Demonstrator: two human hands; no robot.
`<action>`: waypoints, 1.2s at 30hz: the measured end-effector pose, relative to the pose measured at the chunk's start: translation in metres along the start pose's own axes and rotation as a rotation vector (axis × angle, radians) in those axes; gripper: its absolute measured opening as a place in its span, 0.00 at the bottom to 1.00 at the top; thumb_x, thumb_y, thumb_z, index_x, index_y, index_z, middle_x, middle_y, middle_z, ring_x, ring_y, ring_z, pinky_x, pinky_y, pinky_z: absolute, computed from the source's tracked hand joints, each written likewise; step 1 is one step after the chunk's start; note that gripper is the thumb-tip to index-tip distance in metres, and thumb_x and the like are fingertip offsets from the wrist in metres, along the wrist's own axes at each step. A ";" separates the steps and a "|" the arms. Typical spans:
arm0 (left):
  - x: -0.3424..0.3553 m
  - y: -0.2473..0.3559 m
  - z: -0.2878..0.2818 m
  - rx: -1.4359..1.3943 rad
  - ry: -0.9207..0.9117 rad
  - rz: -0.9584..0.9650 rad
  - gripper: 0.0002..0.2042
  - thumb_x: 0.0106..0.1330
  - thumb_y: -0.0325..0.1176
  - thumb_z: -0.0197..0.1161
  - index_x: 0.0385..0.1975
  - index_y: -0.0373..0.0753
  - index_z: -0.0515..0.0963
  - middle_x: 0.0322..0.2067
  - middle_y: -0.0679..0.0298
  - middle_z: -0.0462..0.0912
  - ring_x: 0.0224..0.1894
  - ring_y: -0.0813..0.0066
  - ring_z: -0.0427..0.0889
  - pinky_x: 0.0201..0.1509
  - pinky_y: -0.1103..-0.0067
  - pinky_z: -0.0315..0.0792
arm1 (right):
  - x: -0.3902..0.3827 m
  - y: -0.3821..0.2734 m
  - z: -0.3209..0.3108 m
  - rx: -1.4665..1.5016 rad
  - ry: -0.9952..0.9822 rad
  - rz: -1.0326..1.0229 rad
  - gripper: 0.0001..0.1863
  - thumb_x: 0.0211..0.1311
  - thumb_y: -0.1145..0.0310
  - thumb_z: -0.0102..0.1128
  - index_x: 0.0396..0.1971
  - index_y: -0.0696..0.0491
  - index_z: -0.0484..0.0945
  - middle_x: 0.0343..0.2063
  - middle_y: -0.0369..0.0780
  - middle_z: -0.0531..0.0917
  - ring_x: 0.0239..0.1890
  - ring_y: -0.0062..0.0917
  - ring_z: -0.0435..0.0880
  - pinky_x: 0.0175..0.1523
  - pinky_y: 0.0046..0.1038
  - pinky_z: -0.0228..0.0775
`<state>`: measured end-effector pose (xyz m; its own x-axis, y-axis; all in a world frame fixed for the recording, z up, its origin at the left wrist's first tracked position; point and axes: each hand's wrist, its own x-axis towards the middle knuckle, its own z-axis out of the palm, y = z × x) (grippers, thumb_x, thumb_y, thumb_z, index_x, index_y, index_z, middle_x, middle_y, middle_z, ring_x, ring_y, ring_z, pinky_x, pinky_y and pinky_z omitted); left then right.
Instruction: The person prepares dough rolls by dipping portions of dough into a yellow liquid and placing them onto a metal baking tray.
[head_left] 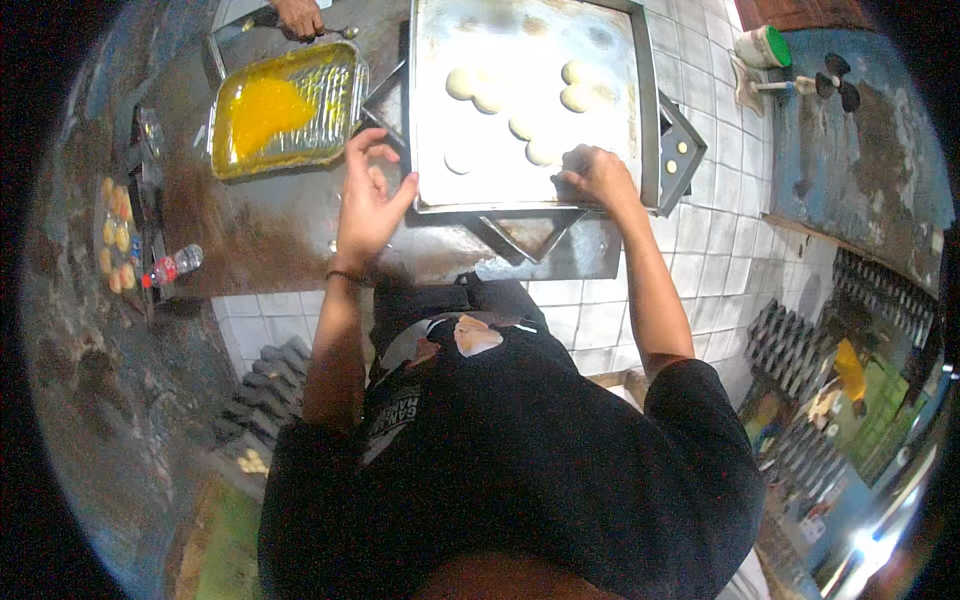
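In front of me lies a square metal baking tray (436, 120) with several pale round dough balls (460, 84) on it, some touching in small clusters. My right hand (600, 178) is over the tray's near right part, fingers bent and pressed together close to a dough ball (541, 151); what they pinch, if anything, is hidden. Beside the tray's left edge my left hand (372, 205) is held with fingers apart and nothing in it. One dough ball (459, 160) sits alone at the near left of the tray. Bright glare washes out part of the tray.
Left of the tray is a clear rectangular dish (345, 135) with yellow-orange liquid. Another person's hand (298, 18) rests behind it near a spoon (349, 32). More trays (688, 150) stick out underneath. A plastic bottle (176, 266) lies on the metal table (240, 235) at left.
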<state>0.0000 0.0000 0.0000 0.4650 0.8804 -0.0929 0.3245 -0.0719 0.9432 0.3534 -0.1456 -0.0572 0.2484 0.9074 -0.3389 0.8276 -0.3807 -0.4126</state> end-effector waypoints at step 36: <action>0.082 -0.030 0.174 0.360 -0.576 0.391 0.32 0.60 0.18 0.48 0.70 0.34 0.64 0.69 0.44 0.67 0.73 0.51 0.66 0.77 0.66 0.62 | 0.026 -0.021 0.014 -0.237 0.145 -0.302 0.18 0.59 0.67 0.62 0.50 0.53 0.80 0.45 0.42 0.84 0.48 0.36 0.85 0.50 0.36 0.79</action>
<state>0.1721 -0.0076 -0.0913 0.9229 0.3847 -0.0190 0.2501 -0.5609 0.7892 0.3351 -0.1166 -0.0689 0.0309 0.9942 -0.1026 0.9629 -0.0572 -0.2637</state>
